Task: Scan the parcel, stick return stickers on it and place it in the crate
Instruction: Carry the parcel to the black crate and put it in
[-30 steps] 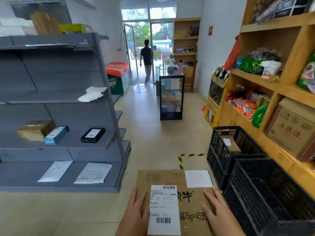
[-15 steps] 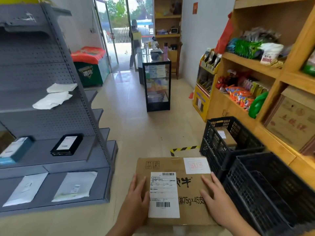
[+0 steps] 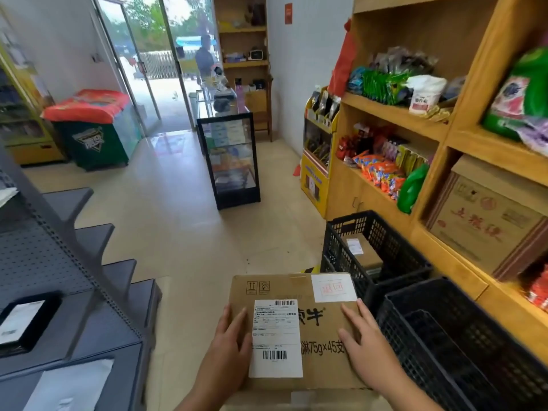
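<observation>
Holding the parcel (image 3: pixel 296 330) flat before me, long axis running away from my chest, its return sticker (image 3: pixel 333 287) at the far right corner. My left hand (image 3: pixel 229 345) and right hand (image 3: pixel 366 347) lie spread on its top. Right of it, the far crate (image 3: pixel 382 250) holds a box (image 3: pixel 363 252); the near crate (image 3: pixel 462 342) seems bare.
</observation>
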{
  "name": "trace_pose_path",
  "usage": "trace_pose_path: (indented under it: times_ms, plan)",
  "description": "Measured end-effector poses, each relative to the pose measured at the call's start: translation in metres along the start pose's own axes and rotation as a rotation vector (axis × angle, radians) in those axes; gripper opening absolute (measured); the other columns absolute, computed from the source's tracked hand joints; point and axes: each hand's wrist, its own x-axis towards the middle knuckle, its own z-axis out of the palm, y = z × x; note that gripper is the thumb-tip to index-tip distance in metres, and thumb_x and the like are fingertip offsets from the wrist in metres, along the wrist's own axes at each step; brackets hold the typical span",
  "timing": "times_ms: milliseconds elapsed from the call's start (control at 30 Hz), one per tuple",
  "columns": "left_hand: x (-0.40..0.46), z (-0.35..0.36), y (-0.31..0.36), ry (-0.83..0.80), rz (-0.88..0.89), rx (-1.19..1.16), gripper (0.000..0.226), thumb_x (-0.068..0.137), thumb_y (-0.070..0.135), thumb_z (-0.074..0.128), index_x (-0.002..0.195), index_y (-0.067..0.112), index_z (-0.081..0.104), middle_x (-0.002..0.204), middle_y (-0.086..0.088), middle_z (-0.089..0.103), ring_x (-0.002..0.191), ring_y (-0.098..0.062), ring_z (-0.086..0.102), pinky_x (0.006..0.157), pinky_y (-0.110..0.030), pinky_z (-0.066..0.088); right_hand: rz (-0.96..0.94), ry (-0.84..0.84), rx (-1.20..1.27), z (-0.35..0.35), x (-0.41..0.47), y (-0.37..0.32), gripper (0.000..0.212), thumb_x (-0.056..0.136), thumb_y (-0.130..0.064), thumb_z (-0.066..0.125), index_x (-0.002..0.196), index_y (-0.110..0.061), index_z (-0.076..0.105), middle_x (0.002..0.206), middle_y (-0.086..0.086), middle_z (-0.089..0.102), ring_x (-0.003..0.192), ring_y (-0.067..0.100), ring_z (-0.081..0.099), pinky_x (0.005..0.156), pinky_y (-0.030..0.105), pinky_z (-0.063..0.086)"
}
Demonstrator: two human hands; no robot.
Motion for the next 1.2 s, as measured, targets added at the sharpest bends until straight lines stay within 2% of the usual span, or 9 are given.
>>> trace_pose_path:
  times_ms: [433, 533, 600, 700, 767, 867, 967, 1100, 1200]
  plan:
    - [0.179, 0.088, 0.127, -0.249, 0.228, 0.095, 0.056, 0.105, 0.038, 0.048, 0.159, 0.036, 0.031, 0.17, 0.015, 0.0, 0.154, -0.018, 0.027, 0.121, -0.039, 0.034, 0.23, 0.266, 0.107, -0.085, 0.101, 0.062, 0.062, 0.105, -0.03, 0.057, 0.161, -0.032, 0.031, 0.171, -0.02, 0.0, 0.154, 0.009, 0.022, 0.119, 0.031, 0.03]
    - [0.231, 0.121, 0.151, -0.342, 0.304, 0.082, 0.057, 0.102, 0.045, 0.05, 0.156, 0.045, 0.031, 0.164, 0.027, -0.004, 0.152, -0.022, 0.03, 0.116, -0.045, 0.043, 0.296, 0.351, 0.13, -0.104, 0.124, 0.079, 0.062, 0.104, -0.031, 0.057, 0.161, -0.032, 0.032, 0.17, -0.021, 0.001, 0.153, 0.008, 0.026, 0.119, 0.031, 0.031]
    - [0.26, 0.141, 0.171, -0.402, 0.354, 0.133, 0.057, 0.102, 0.046, 0.047, 0.156, 0.045, 0.029, 0.166, 0.025, -0.006, 0.151, -0.018, 0.031, 0.116, -0.04, 0.043, 0.354, 0.401, 0.138, -0.117, 0.136, 0.088, 0.063, 0.104, -0.033, 0.057, 0.161, -0.034, 0.031, 0.17, -0.022, 0.0, 0.152, 0.009, 0.029, 0.119, 0.034, 0.034]
    - [0.288, 0.161, 0.213, -0.462, 0.409, 0.205, 0.056, 0.103, 0.047, 0.041, 0.156, 0.046, 0.025, 0.165, 0.028, -0.007, 0.132, -0.006, 0.051, 0.095, -0.025, 0.056, 0.441, 0.479, 0.156, -0.134, 0.147, 0.102, 0.062, 0.104, -0.035, 0.056, 0.161, -0.033, 0.03, 0.171, -0.019, -0.001, 0.151, 0.01, 0.031, 0.118, 0.032, 0.034]
    - [0.301, 0.175, 0.239, -0.552, 0.449, 0.199, 0.056, 0.105, 0.042, 0.042, 0.158, 0.041, 0.024, 0.163, 0.03, -0.008, 0.12, 0.001, 0.054, 0.078, -0.014, 0.055, 0.48, 0.539, 0.177, -0.142, 0.151, 0.11, 0.062, 0.104, -0.034, 0.056, 0.161, -0.032, 0.031, 0.171, -0.017, -0.001, 0.149, 0.01, 0.034, 0.115, 0.029, 0.035]
    - [0.313, 0.202, 0.273, -0.7, 0.493, 0.189, 0.057, 0.107, 0.032, 0.044, 0.16, 0.033, 0.023, 0.164, 0.029, -0.01, 0.126, -0.004, 0.054, 0.076, -0.019, 0.058, 0.548, 0.622, 0.219, -0.152, 0.15, 0.128, 0.062, 0.105, -0.031, 0.056, 0.161, -0.029, 0.031, 0.172, -0.016, 0.0, 0.148, 0.01, 0.036, 0.113, 0.024, 0.032]
    - [0.32, 0.236, 0.302, -0.724, 0.553, 0.26, 0.057, 0.107, 0.036, 0.041, 0.16, 0.036, 0.022, 0.167, 0.025, -0.01, 0.109, 0.002, 0.055, 0.06, -0.012, 0.05, 0.585, 0.698, 0.248, -0.164, 0.146, 0.15, 0.063, 0.104, -0.03, 0.057, 0.162, -0.029, 0.03, 0.171, -0.019, 0.001, 0.15, 0.008, 0.031, 0.113, 0.021, 0.029]
    - [0.323, 0.292, 0.334, -0.79, 0.654, 0.246, 0.057, 0.106, 0.035, 0.045, 0.159, 0.04, 0.023, 0.167, 0.027, -0.01, 0.112, 0.002, 0.056, 0.08, -0.022, 0.06, 0.646, 0.785, 0.262, -0.186, 0.141, 0.188, 0.064, 0.104, -0.031, 0.058, 0.161, -0.033, 0.03, 0.17, -0.02, 0.005, 0.151, 0.007, 0.028, 0.117, 0.03, 0.033]
    - [0.321, 0.332, 0.356, -0.833, 0.639, 0.257, 0.058, 0.106, 0.036, 0.046, 0.159, 0.041, 0.024, 0.166, 0.029, -0.01, 0.106, 0.004, 0.06, 0.076, -0.019, 0.059, 0.682, 0.809, 0.281, -0.203, 0.14, 0.222, 0.064, 0.103, -0.031, 0.058, 0.161, -0.033, 0.03, 0.17, -0.019, 0.006, 0.141, -0.003, 0.026, 0.118, 0.035, 0.034]
